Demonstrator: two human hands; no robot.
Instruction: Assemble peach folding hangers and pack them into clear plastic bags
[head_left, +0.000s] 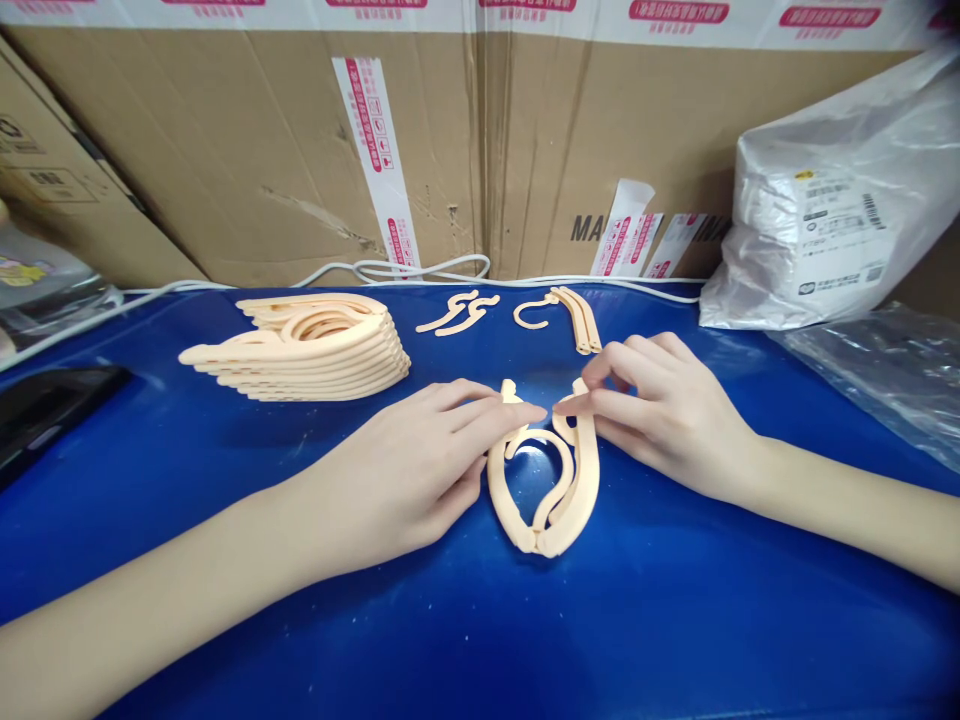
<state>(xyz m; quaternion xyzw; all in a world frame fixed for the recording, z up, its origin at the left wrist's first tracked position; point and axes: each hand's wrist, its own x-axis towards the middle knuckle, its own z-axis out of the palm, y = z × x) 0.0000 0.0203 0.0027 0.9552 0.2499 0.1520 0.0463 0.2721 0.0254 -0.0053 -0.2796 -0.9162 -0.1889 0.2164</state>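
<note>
A peach plastic folding hanger (pixel 551 495) lies on the blue table (pixel 645 620), its two arms bent into a loop with a curved inner piece between them. My left hand (pixel 409 475) rests on the hanger's left arm, fingers pressed on the tip. My right hand (pixel 664 410) pinches the tip of the right arm. The fingertips of both hands nearly meet above the loop.
A stack of the same peach hangers (pixel 307 350) lies at the left rear. Small hook pieces (pixel 459 313) and loose arm parts (pixel 574 318) lie at the back. Cardboard boxes (pixel 450 140) wall off the rear; a white plastic bag (pixel 832 210) sits right, a black object (pixel 45 410) left.
</note>
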